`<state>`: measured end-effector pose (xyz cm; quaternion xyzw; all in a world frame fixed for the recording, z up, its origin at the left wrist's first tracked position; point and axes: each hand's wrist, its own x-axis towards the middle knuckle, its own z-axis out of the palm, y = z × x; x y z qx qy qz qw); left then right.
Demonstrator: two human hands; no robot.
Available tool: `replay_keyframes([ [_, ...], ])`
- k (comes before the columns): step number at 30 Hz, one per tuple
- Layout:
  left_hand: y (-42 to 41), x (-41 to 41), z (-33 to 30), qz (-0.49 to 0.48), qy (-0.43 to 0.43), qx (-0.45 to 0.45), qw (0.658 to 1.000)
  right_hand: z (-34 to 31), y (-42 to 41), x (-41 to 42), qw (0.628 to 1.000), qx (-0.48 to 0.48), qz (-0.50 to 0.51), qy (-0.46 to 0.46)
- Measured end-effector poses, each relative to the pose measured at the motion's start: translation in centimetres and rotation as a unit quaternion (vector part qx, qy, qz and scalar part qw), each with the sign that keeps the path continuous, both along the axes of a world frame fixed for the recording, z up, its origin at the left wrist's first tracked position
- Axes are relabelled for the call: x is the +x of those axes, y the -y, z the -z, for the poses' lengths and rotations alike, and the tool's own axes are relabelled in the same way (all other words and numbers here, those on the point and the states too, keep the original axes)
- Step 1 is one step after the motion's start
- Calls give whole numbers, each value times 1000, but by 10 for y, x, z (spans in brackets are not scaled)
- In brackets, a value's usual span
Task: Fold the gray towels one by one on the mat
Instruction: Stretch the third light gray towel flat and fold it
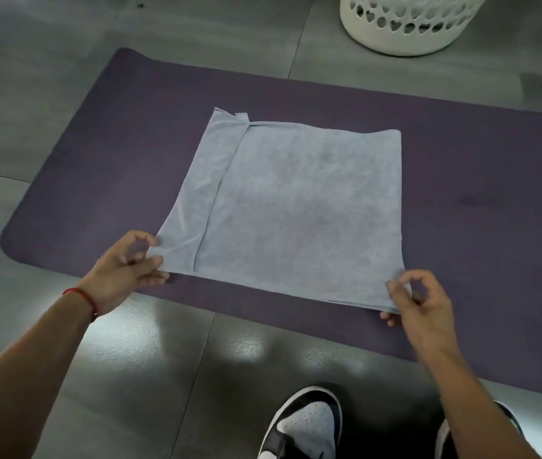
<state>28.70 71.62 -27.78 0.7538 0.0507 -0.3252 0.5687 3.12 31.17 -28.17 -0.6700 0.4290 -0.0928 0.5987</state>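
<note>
A gray towel [291, 207] lies folded over once on the purple mat [481, 180], its upper layer stopping short of the left edge so a strip of the lower layer shows. My left hand [127, 270] pinches the towel's near left corner between thumb and fingers. At the near right corner, my right hand [420, 301] pinches the stacked layers. Both corners sit close to the mat's near edge.
A white perforated laundry basket [408, 24] stands on the gray tiled floor beyond the mat at the upper right. My two black-and-white shoes [302, 425] are on the tiles just in front of the mat's near edge.
</note>
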Motion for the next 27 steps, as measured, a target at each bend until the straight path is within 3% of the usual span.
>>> replay_keyframes([
  [4,2,24,-28,90,9,-2,996,-11,34,24,988,141,-3,59],
  [7,19,51,-49,164,70,75,981,-15,60,44,972,216,-69,65],
  [10,44,82,-58,144,145,106,973,-19,74,74,986,124,-107,26],
  [15,89,154,-43,57,173,97,979,-24,103,124,992,-123,-20,-21],
  [20,144,217,-23,-6,169,114,979,-16,140,178,979,-202,-26,-22],
  [27,206,272,23,-38,245,231,941,36,177,248,948,-305,-26,-86],
])
